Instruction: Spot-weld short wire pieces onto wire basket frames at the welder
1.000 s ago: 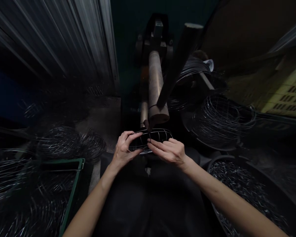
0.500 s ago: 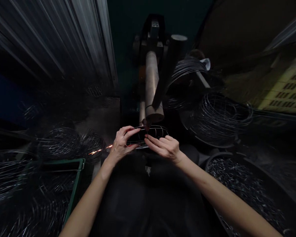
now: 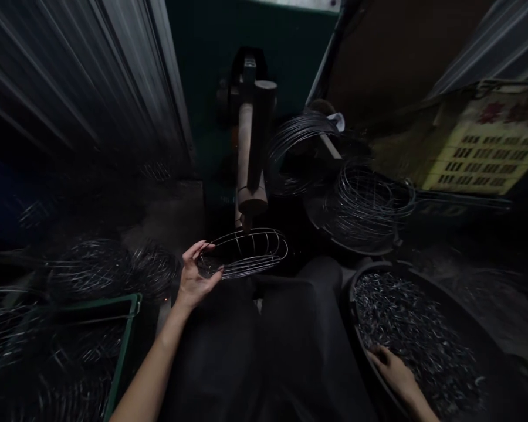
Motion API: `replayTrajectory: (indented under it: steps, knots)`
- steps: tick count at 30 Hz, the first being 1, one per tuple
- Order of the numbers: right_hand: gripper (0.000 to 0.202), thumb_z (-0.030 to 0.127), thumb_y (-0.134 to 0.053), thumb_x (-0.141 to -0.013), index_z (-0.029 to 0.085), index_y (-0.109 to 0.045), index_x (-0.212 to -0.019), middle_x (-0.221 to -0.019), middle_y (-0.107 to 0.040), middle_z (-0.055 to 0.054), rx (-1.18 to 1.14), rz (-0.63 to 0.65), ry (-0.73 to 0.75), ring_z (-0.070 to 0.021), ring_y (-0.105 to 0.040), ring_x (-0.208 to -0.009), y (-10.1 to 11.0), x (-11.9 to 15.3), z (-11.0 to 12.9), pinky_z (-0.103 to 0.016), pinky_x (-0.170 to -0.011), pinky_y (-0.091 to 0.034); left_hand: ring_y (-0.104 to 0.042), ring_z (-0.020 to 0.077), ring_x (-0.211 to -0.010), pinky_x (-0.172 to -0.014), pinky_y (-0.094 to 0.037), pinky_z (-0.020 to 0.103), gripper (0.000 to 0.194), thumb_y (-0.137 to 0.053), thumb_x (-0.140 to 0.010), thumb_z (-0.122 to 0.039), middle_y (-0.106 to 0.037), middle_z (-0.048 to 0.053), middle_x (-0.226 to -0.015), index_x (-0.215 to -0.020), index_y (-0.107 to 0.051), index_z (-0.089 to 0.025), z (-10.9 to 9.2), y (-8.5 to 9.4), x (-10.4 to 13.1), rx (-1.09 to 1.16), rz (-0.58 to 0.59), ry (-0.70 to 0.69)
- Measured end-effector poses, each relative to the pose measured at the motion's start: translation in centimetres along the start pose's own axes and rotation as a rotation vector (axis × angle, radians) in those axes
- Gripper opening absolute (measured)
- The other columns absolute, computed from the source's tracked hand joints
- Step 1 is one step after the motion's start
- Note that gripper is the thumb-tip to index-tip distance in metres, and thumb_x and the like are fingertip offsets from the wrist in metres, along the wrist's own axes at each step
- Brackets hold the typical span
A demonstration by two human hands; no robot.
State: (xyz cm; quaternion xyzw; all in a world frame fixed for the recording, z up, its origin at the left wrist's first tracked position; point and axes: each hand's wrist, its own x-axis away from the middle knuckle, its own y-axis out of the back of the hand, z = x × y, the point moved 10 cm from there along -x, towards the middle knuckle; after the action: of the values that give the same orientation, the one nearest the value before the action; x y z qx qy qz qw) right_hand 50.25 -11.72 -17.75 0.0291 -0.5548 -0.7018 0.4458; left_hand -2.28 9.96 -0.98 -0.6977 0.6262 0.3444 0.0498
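Head view: the left hand (image 3: 197, 280), left of centre in the frame, grips the left end of an oval wire frame (image 3: 251, 268) between thumb and fingers. The wire frame lies at the centre of the picture, its long side running left to right, its upper wires close below the pointed tip (image 3: 246, 223) of a machine arm (image 3: 245, 138); whether the two touch cannot be determined. A dark rod (image 3: 263, 132) slants across the machine arm.

The right hand (image 3: 391, 368), lower right, is at the left side of a round dark tub (image 3: 488, 346), its fingers bent at the small metal pieces (image 3: 416, 322) inside. Whether it has closed on any piece cannot be told.

Upper right of centre shows a coil of wire (image 3: 301, 127); below and right of it, a pile of wire hoops (image 3: 367, 199) sits in a dark basin (image 3: 349, 248). A yellow crate (image 3: 477, 161) stands at far right. Tangled wirework (image 3: 88, 264) occupies the left side, above a green crate (image 3: 134, 302) at lower left, which contains more wirework. Dark cloth (image 3: 273, 346) covers the lap, bottom centre.
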Motion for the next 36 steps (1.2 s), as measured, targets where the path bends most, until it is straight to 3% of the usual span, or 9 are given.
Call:
replayTrajectory:
  steps: [5, 14, 17, 20, 24, 26, 30, 32, 36]
  knots:
    - [0.03, 0.059, -0.05, -0.05, 0.031, -0.059, -0.049, -0.061, -0.068, -0.002, 0.008, 0.068, 0.075, -0.0351, -0.066, -0.075, -0.5, 0.6, 1.4, -0.046, -0.075, -0.047, -0.058, 0.021, -0.108, -0.095, -0.049, 0.04, 0.066, -0.071, -0.071, -0.025, -0.055, 0.01, -0.116, -0.127, -0.036, -0.022, -1.3, -0.2, 0.4, 0.071, 0.085, 0.091]
    - [0.026, 0.052, -0.051, -0.054, 0.027, -0.056, -0.062, -0.049, -0.061, -0.005, -0.2, -0.254, -0.065, -0.0305, -0.06, -0.054, 5.9, 2.8, 1.3, -0.042, -0.054, -0.046, -0.06, 0.0195, -0.099, -0.089, -0.051, 0.037, 0.049, -0.068, -0.073, -0.026, -0.057, 0.008, -0.113, -0.118, -0.05, -0.02, -4.0, -1.2, -1.1, -0.029, 0.139, 0.037]
    - [0.042, 0.053, -0.06, -0.058, 0.023, -0.059, -0.087, -0.053, -0.059, -0.002, -0.441, -0.313, 0.117, -0.0226, -0.055, -0.046, 8.2, 4.3, 8.1, -0.034, -0.045, -0.044, -0.06, 0.0182, -0.095, -0.087, -0.052, 0.035, 0.049, -0.068, -0.073, -0.023, -0.056, 0.008, -0.113, -0.118, -0.049, -0.02, -5.4, -1.5, -1.7, -0.077, 0.145, -0.018]
    - [0.044, 0.05, -0.067, -0.066, 0.022, -0.06, -0.1, -0.065, -0.061, 0.0, -0.563, -0.203, 0.455, -0.0163, -0.054, -0.05, 9.0, 7.6, 19.1, -0.028, -0.045, -0.044, -0.059, 0.0196, -0.1, -0.088, -0.052, 0.036, 0.049, -0.067, -0.073, -0.02, -0.056, 0.008, -0.113, -0.119, -0.049, -0.021, -6.6, -1.9, -2.1, -0.126, 0.159, -0.076]
    - [0.023, 0.042, -0.057, -0.084, 0.021, -0.067, -0.089, -0.066, -0.063, 0.001, -0.448, 0.172, 0.861, -0.0115, -0.053, -0.047, 5.8, 13.6, 32.8, -0.022, -0.043, -0.042, -0.055, 0.0225, -0.11, -0.094, -0.049, 0.04, 0.05, -0.066, -0.074, -0.019, -0.057, 0.008, -0.115, -0.12, -0.048, -0.022, -7.6, -2.6, -2.3, -0.17, 0.209, -0.136]
    - [0.022, 0.036, -0.054, -0.088, 0.021, -0.068, -0.097, -0.077, -0.068, -0.001, -0.319, 0.216, 1.13, -0.0117, -0.059, -0.055, 4.3, 16.8, 37.7, -0.022, -0.05, -0.045, -0.055, 0.0227, -0.11, -0.094, -0.05, 0.04, 0.05, -0.066, -0.074, -0.019, -0.057, 0.009, -0.115, -0.12, -0.048, -0.022, -7.8, -2.8, -2.4, -0.178, 0.233, -0.144]
    - [0.027, 0.022, -0.055, -0.089, 0.019, -0.061, -0.115, -0.105, -0.069, -0.005, 0.177, -0.162, 1.597, -0.0132, -0.065, -0.074, 1.7, 20.6, 42.1, -0.022, -0.057, -0.044, -0.054, 0.0221, -0.11, -0.094, -0.05, 0.039, 0.053, -0.065, -0.073, -0.017, -0.056, 0.008, -0.116, -0.123, -0.047, -0.022, -8.0, -2.7, -2.4, -0.173, 0.27, -0.144]
    - [0.026, 0.016, -0.052, -0.089, 0.018, -0.062, -0.113, -0.105, -0.069, -0.004, 0.376, -0.325, 1.708, -0.0113, -0.065, -0.072, 0.3, 21.1, 42.6, -0.023, -0.054, -0.04, -0.054, 0.0216, -0.11, -0.094, -0.05, 0.039, 0.054, -0.065, -0.073, -0.016, -0.056, 0.008, -0.116, -0.123, -0.047, -0.022, -8.0, -2.4, -2.3, -0.163, 0.27, -0.141]
    - [0.032, 0.016, -0.048, -0.09, 0.016, -0.058, -0.121, -0.119, -0.063, -0.005, 0.502, -0.424, 1.778, -0.009, -0.063, -0.069, -0.6, 21.4, 42.6, -0.025, -0.055, -0.038, -0.054, 0.0211, -0.11, -0.093, -0.05, 0.038, 0.053, -0.065, -0.072, -0.015, -0.056, 0.008, -0.115, -0.122, -0.048, -0.021, -7.8, -2.0, -2.2, -0.148, 0.257, -0.136]
